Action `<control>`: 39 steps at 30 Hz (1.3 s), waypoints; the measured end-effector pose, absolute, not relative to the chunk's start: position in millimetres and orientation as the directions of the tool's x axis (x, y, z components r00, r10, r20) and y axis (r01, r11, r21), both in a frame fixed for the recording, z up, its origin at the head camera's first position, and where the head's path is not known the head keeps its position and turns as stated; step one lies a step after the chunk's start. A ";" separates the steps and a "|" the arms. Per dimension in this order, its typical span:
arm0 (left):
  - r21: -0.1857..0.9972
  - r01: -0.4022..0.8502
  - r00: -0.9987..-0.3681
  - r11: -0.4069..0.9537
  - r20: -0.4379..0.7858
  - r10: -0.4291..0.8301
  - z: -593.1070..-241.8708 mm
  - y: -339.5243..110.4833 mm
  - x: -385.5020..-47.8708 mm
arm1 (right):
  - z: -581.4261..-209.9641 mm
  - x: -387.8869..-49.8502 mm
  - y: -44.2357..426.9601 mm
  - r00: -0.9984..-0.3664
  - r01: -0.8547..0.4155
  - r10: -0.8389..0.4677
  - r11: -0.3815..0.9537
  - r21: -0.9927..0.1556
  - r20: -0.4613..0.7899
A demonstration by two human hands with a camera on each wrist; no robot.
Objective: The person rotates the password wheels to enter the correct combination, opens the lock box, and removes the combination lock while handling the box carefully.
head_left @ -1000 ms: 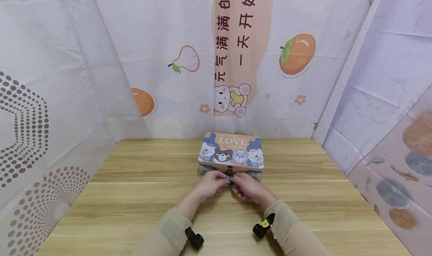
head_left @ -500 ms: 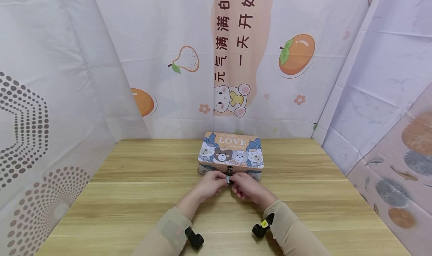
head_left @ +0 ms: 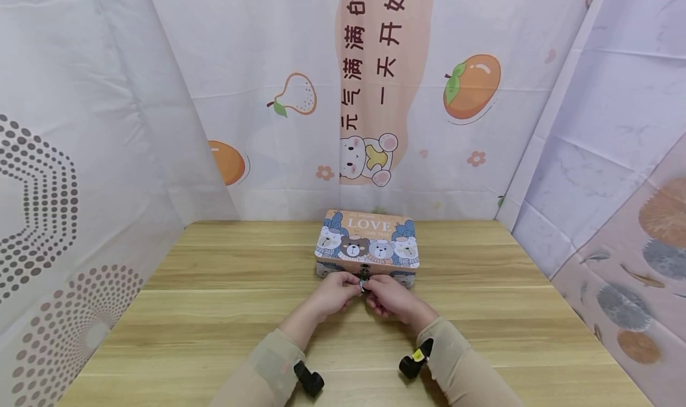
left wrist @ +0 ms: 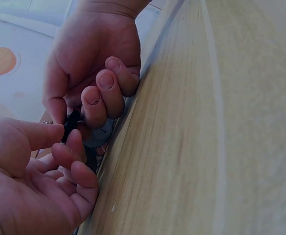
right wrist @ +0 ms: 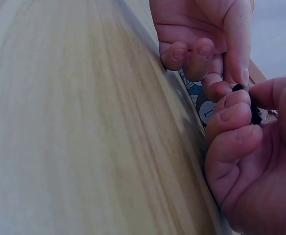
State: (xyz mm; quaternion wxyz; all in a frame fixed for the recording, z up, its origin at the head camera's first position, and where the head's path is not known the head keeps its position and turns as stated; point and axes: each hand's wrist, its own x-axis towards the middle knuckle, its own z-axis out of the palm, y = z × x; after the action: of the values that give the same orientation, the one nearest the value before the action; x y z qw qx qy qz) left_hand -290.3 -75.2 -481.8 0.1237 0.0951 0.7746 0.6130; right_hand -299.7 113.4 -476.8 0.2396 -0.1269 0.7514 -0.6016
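A rectangular tin box (head_left: 370, 243) with bears and "LOVE" on its lid lies closed near the table's back edge. A metal clasp (head_left: 365, 269) sits on its front. Just below the clasp, both hands meet at a small padlock-like piece (head_left: 362, 285), silvery from above and dark in the wrist views. My left hand (head_left: 333, 292) pinches it from the left between thumb and fingertips. From the right, my right hand (head_left: 393, 297) pinches it too, its other fingers curled beneath. Fingers cover most of the small piece (right wrist: 255, 113), so its exact kind is unclear.
The wooden table (head_left: 225, 311) extends around the box and forearms. A printed curtain (head_left: 257, 151) hangs directly behind the table's back edge, with more cloth on both sides. Black wrist cameras are strapped to both sleeves.
The small piece shows a different tilt between the fingertips, with less of its silvery face in sight. My right wrist has shifted very slightly left. The box has stayed put.
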 end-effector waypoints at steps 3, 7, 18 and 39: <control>0.974 -0.004 -0.951 0.226 -0.073 0.301 -482.1 -75.1 -290.5 | -475.8 -299.0 113.7 -0.850 0.095 -0.485 0.244 -0.965 -0.207; 0.976 -0.002 -0.950 0.218 -0.070 0.304 -483.0 -75.0 -290.9 | -475.5 -298.6 114.3 -0.848 0.096 -0.488 0.242 -0.965 -0.207; 0.976 -0.007 -0.951 0.219 -0.075 0.301 -483.5 -75.3 -290.8 | -476.0 -299.8 117.5 -0.860 0.128 -0.469 0.185 -0.974 -0.202; 0.973 -0.006 -0.952 0.231 -0.076 0.297 -481.6 -75.2 -290.7 | -477.8 -299.5 116.2 -0.843 0.098 -0.499 0.230 -0.968 -0.203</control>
State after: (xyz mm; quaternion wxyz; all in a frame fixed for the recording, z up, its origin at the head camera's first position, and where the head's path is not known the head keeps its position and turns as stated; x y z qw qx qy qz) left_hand -290.7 -75.2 -481.6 0.1237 0.0939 0.7746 0.6131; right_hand -299.5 116.2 -477.8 0.2460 -0.1346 0.7446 -0.6057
